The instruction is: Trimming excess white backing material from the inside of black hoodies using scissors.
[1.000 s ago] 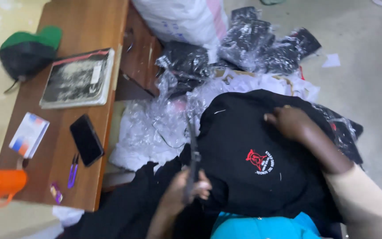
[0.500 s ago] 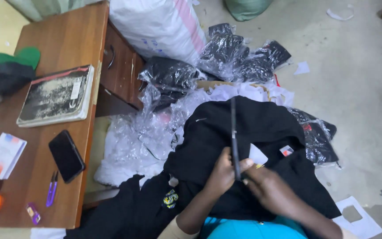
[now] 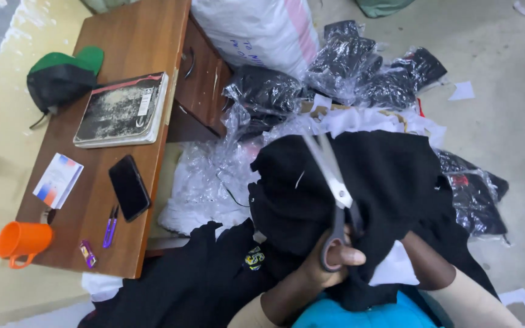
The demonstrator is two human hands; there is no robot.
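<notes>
Left hand (image 3: 329,261) curled through handles of scissors (image 3: 334,188), blades raised above black garment (image 3: 366,182) bunched on lap; right hand buried under cloth, grip unclear; risk: unseen fingers beneath fabric get nicked, or blades snag loose fold, cutting wrong spot

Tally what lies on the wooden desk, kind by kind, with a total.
Cap, green and black: 1
Book: 1
Small card box: 1
Black phone: 1
Orange cup: 1
Purple thread snips: 1
Small purple item: 1
Total: 7
</notes>
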